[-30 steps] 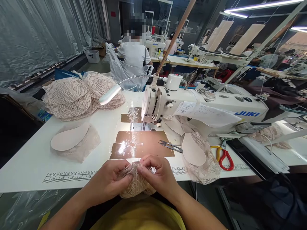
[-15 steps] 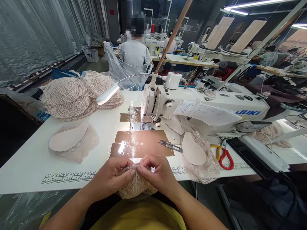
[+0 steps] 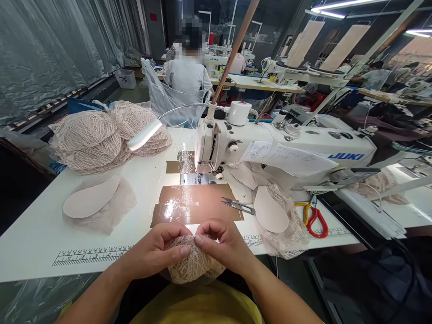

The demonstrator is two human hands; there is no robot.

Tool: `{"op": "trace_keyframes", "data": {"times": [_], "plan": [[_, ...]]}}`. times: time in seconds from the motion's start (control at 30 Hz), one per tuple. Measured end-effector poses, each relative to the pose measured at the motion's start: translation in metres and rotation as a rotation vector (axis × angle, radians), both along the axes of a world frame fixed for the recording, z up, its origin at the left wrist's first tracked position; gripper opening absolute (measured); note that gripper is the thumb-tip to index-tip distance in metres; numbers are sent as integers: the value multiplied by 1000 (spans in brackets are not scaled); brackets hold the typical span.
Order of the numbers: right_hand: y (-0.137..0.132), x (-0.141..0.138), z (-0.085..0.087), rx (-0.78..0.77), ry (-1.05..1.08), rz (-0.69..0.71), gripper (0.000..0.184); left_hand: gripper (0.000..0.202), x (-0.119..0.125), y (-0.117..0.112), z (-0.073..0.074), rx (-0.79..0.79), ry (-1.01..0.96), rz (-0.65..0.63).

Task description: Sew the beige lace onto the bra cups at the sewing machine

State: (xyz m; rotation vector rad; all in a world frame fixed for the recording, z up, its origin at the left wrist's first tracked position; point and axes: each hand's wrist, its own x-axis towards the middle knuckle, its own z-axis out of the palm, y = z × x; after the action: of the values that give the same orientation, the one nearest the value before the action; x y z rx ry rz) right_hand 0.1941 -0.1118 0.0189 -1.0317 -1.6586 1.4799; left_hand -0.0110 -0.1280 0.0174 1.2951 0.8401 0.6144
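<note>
Both my hands pinch one beige lace cup piece (image 3: 193, 265) at the near edge of the white table (image 3: 33, 243). My left hand (image 3: 155, 253) grips its left side with the thumb on top. My right hand (image 3: 223, 246) is closed on its upper right edge. The lace hangs partly below the table edge, over my yellow top. Just beyond my hands lie brown tape patches (image 3: 199, 202) and small thread snips (image 3: 238, 205).
A white JUKI sewing machine (image 3: 276, 150) with a gooseneck lamp (image 3: 145, 134) stands behind. A stack of lace cups (image 3: 104, 135) sits far left, single foam cups at left (image 3: 91, 202) and right (image 3: 272, 215). Red-handled scissors (image 3: 315, 221) lie right. A person in a white shirt (image 3: 189, 74) sits ahead.
The head view has drifted slightly right and up. My fingers have shifted a little on the lace piece, which stays in both hands.
</note>
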Motion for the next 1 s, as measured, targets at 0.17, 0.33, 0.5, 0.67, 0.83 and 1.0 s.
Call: {"op": "trace_keyframes", "data": {"times": [0.17,0.33,0.5,0.67,0.83,1.0], "plan": [[2,1,-4,-193,183,58,25,28,5,3,0,112,-1,32],[7,-4,-13,-412,346,44,31,31,25,-3,-16,-30,-176,199],[23,7,-13,-386,377,-70,30,31,0,8,-7,-242,-265,509],[38,41,-6,-218,241,-226,24,26,-59,40,37,191,351,956],[56,45,5,86,-112,-180,12,27,-16,79,26,855,836,617],[82,26,8,352,-457,-42,24,31,49,98,-26,908,915,393]]}}
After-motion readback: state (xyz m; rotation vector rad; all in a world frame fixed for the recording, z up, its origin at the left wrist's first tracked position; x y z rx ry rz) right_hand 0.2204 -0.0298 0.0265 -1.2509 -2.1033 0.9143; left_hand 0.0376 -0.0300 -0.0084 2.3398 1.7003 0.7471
